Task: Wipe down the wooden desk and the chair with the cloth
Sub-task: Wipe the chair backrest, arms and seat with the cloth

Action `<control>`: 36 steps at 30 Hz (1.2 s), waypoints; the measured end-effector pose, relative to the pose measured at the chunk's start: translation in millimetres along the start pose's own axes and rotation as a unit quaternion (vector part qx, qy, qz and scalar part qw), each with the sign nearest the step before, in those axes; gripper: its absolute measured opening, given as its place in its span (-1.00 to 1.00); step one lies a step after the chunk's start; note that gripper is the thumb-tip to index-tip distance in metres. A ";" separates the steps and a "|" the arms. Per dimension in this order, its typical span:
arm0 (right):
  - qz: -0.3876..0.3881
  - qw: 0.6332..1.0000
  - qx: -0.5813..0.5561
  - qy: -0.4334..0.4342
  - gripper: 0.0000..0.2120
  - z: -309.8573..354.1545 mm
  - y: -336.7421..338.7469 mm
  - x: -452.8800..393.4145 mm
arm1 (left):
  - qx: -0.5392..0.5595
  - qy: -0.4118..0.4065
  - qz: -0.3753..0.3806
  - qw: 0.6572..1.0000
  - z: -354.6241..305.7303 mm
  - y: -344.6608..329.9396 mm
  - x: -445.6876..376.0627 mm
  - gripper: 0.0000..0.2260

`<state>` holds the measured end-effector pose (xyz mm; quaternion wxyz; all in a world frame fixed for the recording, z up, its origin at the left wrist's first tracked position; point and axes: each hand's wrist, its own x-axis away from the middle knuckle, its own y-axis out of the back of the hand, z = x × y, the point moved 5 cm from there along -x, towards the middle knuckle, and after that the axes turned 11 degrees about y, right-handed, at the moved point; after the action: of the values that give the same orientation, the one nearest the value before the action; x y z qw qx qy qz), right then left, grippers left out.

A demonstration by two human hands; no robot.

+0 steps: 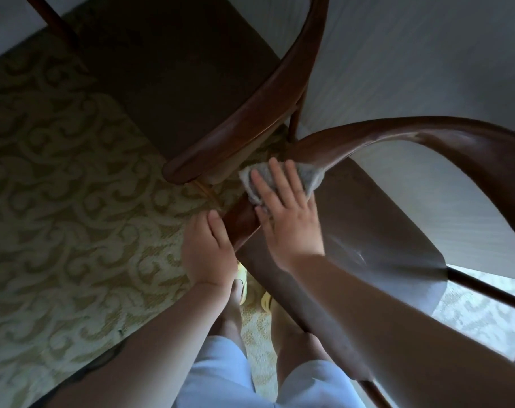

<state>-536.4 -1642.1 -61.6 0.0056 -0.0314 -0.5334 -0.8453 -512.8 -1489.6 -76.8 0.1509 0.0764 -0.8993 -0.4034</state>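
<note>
A dark wooden chair (397,134) with a curved armrest and a brown seat (368,231) stands right below me. My right hand (288,219) lies flat on a grey cloth (307,178) and presses it against the near end of the armrest. My left hand (207,248) grips the tip of that same armrest just below the cloth. No desk is in view.
A second chair (250,119) of the same dark wood stands just behind, its armrest nearly touching the first. Patterned beige carpet (59,201) covers the floor at left. A pale wall (427,54) runs at the upper right. My legs and yellow sandals (244,287) stand beside the seat.
</note>
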 end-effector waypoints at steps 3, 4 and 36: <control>0.091 0.985 0.026 0.145 -0.49 38.1 -15.5 5.2 | -0.037 -0.062 0.005 0.997 -4.1 0.1 -0.6 -0.65; 0.139 0.968 0.052 0.200 -0.48 35.6 -13.1 -1.8 | -0.052 -0.066 0.004 0.996 -5.0 0.6 -1.0 -0.66; 0.032 0.999 -0.024 -0.020 -0.49 -17.4 15.3 -24.1 | -0.213 -0.171 0.067 0.960 -72.1 -37.4 -6.0 -0.69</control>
<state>-512.5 -1665.0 -56.7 0.0208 -0.0653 -0.5116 -0.8565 -482.5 -1563.5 -60.7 0.0342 -0.0881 -0.8079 -0.5817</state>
